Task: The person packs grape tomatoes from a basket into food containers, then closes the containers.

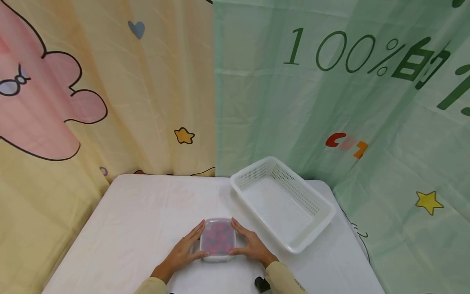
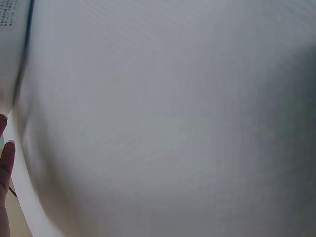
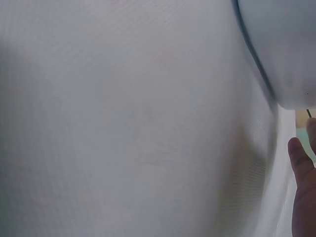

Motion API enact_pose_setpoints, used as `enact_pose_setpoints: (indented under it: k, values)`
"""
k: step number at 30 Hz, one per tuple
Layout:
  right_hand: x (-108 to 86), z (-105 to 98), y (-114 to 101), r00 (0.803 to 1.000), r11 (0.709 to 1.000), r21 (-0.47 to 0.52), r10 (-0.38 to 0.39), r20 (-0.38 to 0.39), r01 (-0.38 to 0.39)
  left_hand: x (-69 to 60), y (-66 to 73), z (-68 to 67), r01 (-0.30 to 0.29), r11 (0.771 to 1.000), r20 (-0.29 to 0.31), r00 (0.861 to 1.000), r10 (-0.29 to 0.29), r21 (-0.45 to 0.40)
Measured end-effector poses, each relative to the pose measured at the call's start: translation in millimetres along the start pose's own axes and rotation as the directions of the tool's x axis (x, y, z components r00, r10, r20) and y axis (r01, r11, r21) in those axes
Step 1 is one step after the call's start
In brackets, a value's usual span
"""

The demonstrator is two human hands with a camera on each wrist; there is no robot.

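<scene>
A squarish food container point(image 1: 218, 237) with a translucent lid rests on the white-covered table. Red and pink pieces show blurred through the lid; their kind is not clear. My left hand point(image 1: 182, 250) lies along its left side, thumb by the near corner and straight fingers at the far corner. On the opposite side, my right hand point(image 1: 256, 246) touches it in a mirrored way, fingers extended. In the left wrist view, fine print point(image 2: 7, 14) appears on the container's pale wall. Extended fingers point(image 3: 300, 160) sit beside the container's smooth wall point(image 3: 289, 59) in the right wrist view.
A white perforated plastic basket point(image 1: 279, 212) stands at the back right, set at an angle. Printed curtains point(image 1: 154, 94) hang around the table point(image 1: 147, 208). A small black object point(image 1: 262, 284) is beside the right sleeve.
</scene>
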State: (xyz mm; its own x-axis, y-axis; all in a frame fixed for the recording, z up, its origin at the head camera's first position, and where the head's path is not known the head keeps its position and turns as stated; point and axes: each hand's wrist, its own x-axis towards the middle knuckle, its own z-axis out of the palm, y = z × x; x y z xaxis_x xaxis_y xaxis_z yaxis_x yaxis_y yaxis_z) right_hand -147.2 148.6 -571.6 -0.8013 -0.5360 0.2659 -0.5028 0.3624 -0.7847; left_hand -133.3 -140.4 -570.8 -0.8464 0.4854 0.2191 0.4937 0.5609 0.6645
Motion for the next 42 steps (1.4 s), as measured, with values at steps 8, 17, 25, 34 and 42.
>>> enact_pose_setpoints:
  k: [8, 17, 25, 34, 42]
  values:
    - [-0.7, -1.1, 1.5, 0.999, 1.0, -0.003, -0.031, -0.023, 0.031, -0.1, -1.0, 3.0, -0.006, 1.0, -0.017, 1.0, 0.006, -0.005]
    - [0.5, -0.1, 3.6, 0.998, 0.998, 0.037, -0.051, -0.021, 0.051, -2.1, -5.9, 3.6, -0.057, 0.997, -0.031, 0.998, 0.055, -0.044]
    - [0.3, -1.6, -9.5, 1.0, 0.994, 0.105, -0.011, -0.01, 0.012, -2.6, -5.9, 3.1, -0.036, 0.997, -0.026, 0.999, 0.034, -0.065]
    - [-0.4, 1.3, 10.6, 0.99, 0.985, 0.103, -0.14, -0.015, 0.141, -2.2, -5.4, 1.0, 0.0, 0.997, -0.027, 1.0, -0.001, -0.071]
    - [-0.8, 2.0, 9.9, 0.993, 0.983, 0.143, -0.113, -0.01, 0.114, -2.9, -4.3, -0.3, 0.019, 0.998, -0.043, 0.999, -0.021, -0.058]
